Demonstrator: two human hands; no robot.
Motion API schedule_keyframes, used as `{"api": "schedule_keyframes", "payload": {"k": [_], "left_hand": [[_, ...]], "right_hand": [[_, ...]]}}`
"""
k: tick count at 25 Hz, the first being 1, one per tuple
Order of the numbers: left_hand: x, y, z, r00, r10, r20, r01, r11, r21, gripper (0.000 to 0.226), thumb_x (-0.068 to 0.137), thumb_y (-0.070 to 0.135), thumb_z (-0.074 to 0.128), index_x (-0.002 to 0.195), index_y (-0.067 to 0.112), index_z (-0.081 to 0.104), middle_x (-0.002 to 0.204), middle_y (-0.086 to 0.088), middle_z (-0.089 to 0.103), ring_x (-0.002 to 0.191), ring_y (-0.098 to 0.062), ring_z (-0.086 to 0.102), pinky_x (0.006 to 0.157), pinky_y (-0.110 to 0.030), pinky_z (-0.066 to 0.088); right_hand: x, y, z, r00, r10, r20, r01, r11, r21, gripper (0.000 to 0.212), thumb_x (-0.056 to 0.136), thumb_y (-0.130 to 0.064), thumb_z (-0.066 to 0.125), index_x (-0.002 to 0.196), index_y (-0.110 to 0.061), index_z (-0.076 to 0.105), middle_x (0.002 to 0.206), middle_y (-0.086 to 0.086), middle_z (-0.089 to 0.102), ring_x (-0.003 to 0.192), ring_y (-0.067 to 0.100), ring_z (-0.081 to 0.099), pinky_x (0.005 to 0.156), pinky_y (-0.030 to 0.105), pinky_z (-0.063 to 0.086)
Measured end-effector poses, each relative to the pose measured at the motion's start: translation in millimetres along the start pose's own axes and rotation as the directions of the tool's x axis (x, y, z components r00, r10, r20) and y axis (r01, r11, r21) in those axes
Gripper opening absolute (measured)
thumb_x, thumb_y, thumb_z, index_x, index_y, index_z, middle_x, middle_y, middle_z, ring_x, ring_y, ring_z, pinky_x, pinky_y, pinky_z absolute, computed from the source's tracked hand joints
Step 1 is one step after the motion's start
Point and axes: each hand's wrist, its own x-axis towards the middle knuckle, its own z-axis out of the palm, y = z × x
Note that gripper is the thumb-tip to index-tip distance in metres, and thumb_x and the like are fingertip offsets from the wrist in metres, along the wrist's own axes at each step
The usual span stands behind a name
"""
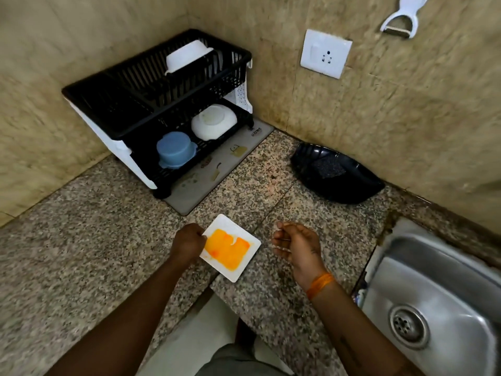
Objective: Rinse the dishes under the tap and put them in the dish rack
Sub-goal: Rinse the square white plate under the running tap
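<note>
A square white plate (245,268) smeared with orange-yellow residue lies near the front edge of the granite counter. My left hand (189,242) pinches its left edge. My right hand (297,244) hovers just right of the plate with loosely curled fingers, holding nothing. The black two-tier dish rack (113,104) stands in the back corner, with a white container (187,57) on top and a blue bowl (176,150) and a white bowl (214,122) upside down on the lower tier. The steel sink (444,289) is at the right; the tap is out of view.
A grey drying mat (206,180) lies under the rack. A black plastic dish (336,176) with a dark scrub pad rests against the back wall. A wall socket (325,53) and a white peeler (401,19) hang on the wall.
</note>
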Motion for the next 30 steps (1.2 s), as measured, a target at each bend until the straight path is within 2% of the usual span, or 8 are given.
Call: {"api": "schedule_keyframes", "payload": {"k": [6, 9, 15, 19, 22, 23, 26, 30], "left_hand": [[-44.4, 51.9, 12.7, 0.996, -0.006, 0.094, 0.035, 0.95, -0.309, 0.011, 0.093, 0.011, 0.067, 0.098, 0.002, 0.068, 0.096, -0.018, 0.069, 0.09, -0.033, 0.068, 0.075, -0.043, 0.059], [-85.7, 105.5, 39.4, 0.974, 0.08, 0.212, 0.059, 0.814, -0.578, 0.006, 0.094, 0.004, 0.065, 0.089, 0.004, 0.064, 0.087, -0.018, 0.07, 0.075, -0.029, 0.066, 0.053, -0.028, 0.051], [-159.5, 215.1, 101.0, 0.818, 0.372, 0.44, 0.173, 0.57, -0.803, 0.006, 0.093, 0.002, 0.068, 0.098, 0.004, 0.071, 0.096, -0.017, 0.079, 0.075, -0.025, 0.077, 0.054, -0.029, 0.058], [-204.8, 282.6, 142.6, 0.71, 0.478, 0.517, 0.222, 0.544, -0.809, 0.016, 0.091, -0.005, 0.066, 0.1, 0.007, 0.071, 0.093, -0.011, 0.08, 0.075, -0.021, 0.078, 0.058, -0.031, 0.062], [-229.6, 324.0, 162.1, 0.675, 0.498, 0.544, 0.238, 0.552, -0.799, 0.027, 0.092, -0.007, 0.062, 0.116, 0.003, 0.069, 0.105, -0.015, 0.076, 0.08, -0.023, 0.076, 0.071, -0.035, 0.065], [-236.2, 336.4, 167.1, 0.666, 0.505, 0.549, 0.24, 0.552, -0.798, 0.029, 0.092, -0.007, 0.062, 0.118, 0.005, 0.068, 0.105, -0.015, 0.075, 0.079, -0.022, 0.075, 0.071, -0.034, 0.063], [-247.9, 368.4, 178.1, 0.642, 0.525, 0.559, 0.222, 0.57, -0.791, 0.03, 0.092, -0.007, 0.063, 0.117, 0.009, 0.069, 0.108, -0.016, 0.074, 0.076, -0.02, 0.075, 0.063, -0.029, 0.064], [-248.1, 396.1, 191.7, 0.648, 0.501, 0.574, 0.24, 0.58, -0.778, 0.035, 0.09, -0.007, 0.066, 0.124, 0.002, 0.066, 0.117, -0.02, 0.073, 0.085, -0.026, 0.073, 0.063, -0.031, 0.064]], "right_hand": [[-19.7, -3.3, -57.5, 0.992, -0.038, -0.121, 0.051, 0.993, 0.107, 0.019, 0.102, -0.016, 0.056, 0.098, -0.007, 0.072, 0.078, 0.009, 0.068, 0.068, 0.021, 0.066, 0.061, 0.031, 0.053], [-39.3, -12.1, -111.8, 0.965, -0.122, -0.232, 0.159, 0.976, 0.147, 0.02, 0.101, -0.013, 0.056, 0.09, -0.006, 0.071, 0.074, 0.01, 0.069, 0.064, 0.021, 0.064, 0.058, 0.03, 0.053], [-79.7, -39.7, -254.5, 0.826, -0.284, -0.486, 0.387, 0.914, 0.124, 0.014, 0.099, -0.01, 0.06, 0.094, -0.005, 0.073, 0.08, 0.012, 0.073, 0.072, 0.021, 0.072, 0.069, 0.035, 0.062], [-87.7, -78.8, -355.6, 0.704, -0.312, -0.638, 0.38, 0.924, -0.032, 0.017, 0.091, -0.006, 0.065, 0.078, -0.015, 0.073, 0.068, 0.004, 0.073, 0.063, 0.023, 0.07, 0.058, 0.029, 0.059], [-82.2, -119.3, -409.2, 0.493, -0.434, -0.754, 0.368, 0.889, -0.271, 0.012, 0.086, -0.009, 0.07, 0.076, -0.014, 0.074, 0.072, 0.008, 0.074, 0.072, 0.026, 0.068, 0.07, 0.037, 0.059], [-79.0, -132.3, -423.4, 0.435, -0.482, -0.76, 0.355, 0.868, -0.348, 0.003, 0.085, -0.015, 0.075, 0.085, -0.012, 0.076, 0.082, 0.012, 0.076, 0.08, 0.028, 0.07, 0.08, 0.043, 0.06], [-72.5, -169.2, -440.8, 0.367, -0.543, -0.755, 0.281, 0.839, -0.466, 0.047, 0.081, -0.037, 0.082, 0.114, -0.006, 0.073, 0.104, 0.015, 0.077, 0.101, 0.031, 0.072, 0.094, 0.046, 0.057], [-59.0, -192.3, -441.2, 0.26, -0.714, -0.65, 0.126, 0.692, -0.711, 0.039, 0.09, -0.045, 0.068, 0.088, -0.007, 0.078, 0.087, 0.015, 0.077, 0.087, 0.036, 0.071, 0.077, 0.041, 0.056]]}}
